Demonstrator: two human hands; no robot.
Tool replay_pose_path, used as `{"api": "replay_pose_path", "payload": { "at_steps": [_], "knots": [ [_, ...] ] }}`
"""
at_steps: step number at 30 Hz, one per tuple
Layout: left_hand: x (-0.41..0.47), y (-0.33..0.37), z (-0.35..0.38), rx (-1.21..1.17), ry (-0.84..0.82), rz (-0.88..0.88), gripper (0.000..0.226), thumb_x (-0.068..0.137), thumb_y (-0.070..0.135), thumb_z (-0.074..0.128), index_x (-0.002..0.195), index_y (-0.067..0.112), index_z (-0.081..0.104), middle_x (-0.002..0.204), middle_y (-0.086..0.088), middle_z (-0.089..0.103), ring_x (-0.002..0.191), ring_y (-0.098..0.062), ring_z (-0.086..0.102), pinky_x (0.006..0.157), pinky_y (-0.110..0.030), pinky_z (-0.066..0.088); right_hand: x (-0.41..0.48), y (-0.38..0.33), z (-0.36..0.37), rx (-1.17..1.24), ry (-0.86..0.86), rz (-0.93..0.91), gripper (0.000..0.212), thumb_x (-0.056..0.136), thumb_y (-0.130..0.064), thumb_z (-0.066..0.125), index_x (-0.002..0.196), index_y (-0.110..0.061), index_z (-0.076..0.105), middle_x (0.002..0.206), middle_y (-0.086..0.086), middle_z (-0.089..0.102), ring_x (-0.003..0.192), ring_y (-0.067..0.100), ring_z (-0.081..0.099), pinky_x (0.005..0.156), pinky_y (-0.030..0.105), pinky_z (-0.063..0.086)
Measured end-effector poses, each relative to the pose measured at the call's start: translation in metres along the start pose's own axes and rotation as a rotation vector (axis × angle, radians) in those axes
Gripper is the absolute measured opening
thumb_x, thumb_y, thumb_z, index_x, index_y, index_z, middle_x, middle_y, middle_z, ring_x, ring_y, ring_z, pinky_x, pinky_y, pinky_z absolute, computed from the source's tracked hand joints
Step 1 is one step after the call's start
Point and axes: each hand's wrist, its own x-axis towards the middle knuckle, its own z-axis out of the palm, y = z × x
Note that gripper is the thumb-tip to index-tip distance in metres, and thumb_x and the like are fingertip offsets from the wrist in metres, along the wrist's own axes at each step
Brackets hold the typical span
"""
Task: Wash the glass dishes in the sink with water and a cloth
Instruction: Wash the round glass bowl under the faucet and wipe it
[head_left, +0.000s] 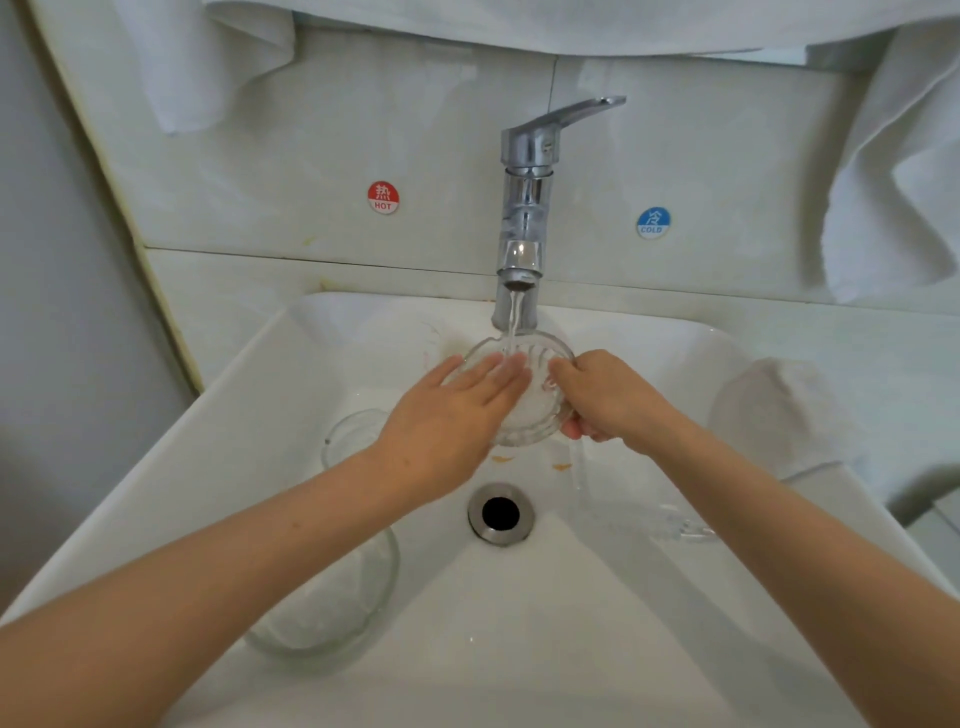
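A small ribbed glass dish (535, 410) is held under the running stream of the chrome tap (524, 208). My right hand (602, 397) grips its right rim, fingers curled round the edge. My left hand (457, 410) lies flat with straight fingers inside the dish, under the water. A larger glass bowl (332, 608) sits in the white sink (249, 395) at the lower left, partly behind my left forearm. Another small glass dish (348, 436) shows above it. A clear glass piece (675, 525) lies in the sink at the right.
The round drain (500, 513) is in the sink's middle. A crumpled white cloth (779, 415) rests on the sink's right rim. White towels (893, 171) hang above at the right and left. Hot and cold stickers mark the back wall.
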Motion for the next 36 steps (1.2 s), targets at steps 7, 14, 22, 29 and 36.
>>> {"api": "replay_pose_path", "payload": {
  "at_steps": [7,14,22,29,36],
  "knots": [
    [0.005,-0.009,0.0,-0.02,0.167,0.059,0.04,0.03,-0.007,0.082,0.063,0.009,0.067,0.059,-0.002,0.065,0.052,-0.021,0.064,0.062,-0.029,0.058,0.001,0.001,-0.002,0.156,-0.006,0.047,0.033,0.097,-0.019,0.032,0.073,-0.003,0.048,0.032,0.001,0.046,0.027,0.011,0.028,0.032,0.014,0.024],
    [-0.002,-0.004,0.001,-0.088,0.018,0.137,0.08,0.087,0.0,0.045,0.147,0.015,-0.004,0.15,0.001,-0.017,0.14,-0.014,-0.018,0.112,-0.033,-0.013,0.0,0.002,0.003,0.165,-0.089,0.022,0.045,0.1,-0.029,0.032,0.063,-0.007,0.046,0.034,0.0,0.047,0.027,0.009,0.028,0.033,0.014,0.023],
    [0.007,-0.015,0.002,0.067,0.214,0.159,0.051,0.03,0.014,0.088,0.079,0.009,0.074,0.072,-0.004,0.072,0.068,-0.018,0.071,0.066,-0.027,0.057,0.003,0.004,0.0,0.183,0.002,0.038,0.039,0.096,-0.019,0.034,0.06,-0.007,0.046,0.032,-0.001,0.045,0.025,0.009,0.028,0.032,0.013,0.023],
    [-0.002,-0.013,0.01,-0.106,0.34,0.211,0.075,0.037,-0.02,0.072,0.108,0.002,0.067,0.104,-0.014,0.071,0.096,-0.029,0.068,0.081,-0.042,0.054,0.001,0.002,0.004,0.215,0.0,-0.037,0.039,0.097,-0.023,0.034,0.065,-0.007,0.051,0.037,0.0,0.047,0.027,0.007,0.031,0.032,0.015,0.026],
    [0.0,-0.013,0.004,-0.369,0.47,0.184,0.056,0.065,-0.008,0.052,0.107,0.028,0.063,0.091,-0.001,0.074,0.078,-0.024,0.07,0.069,-0.033,0.058,0.005,0.007,0.002,0.267,-0.004,-0.066,0.053,0.1,-0.033,0.033,0.081,0.006,0.063,0.04,0.003,0.047,0.028,0.008,0.031,0.033,0.015,0.026]
  ]
}}
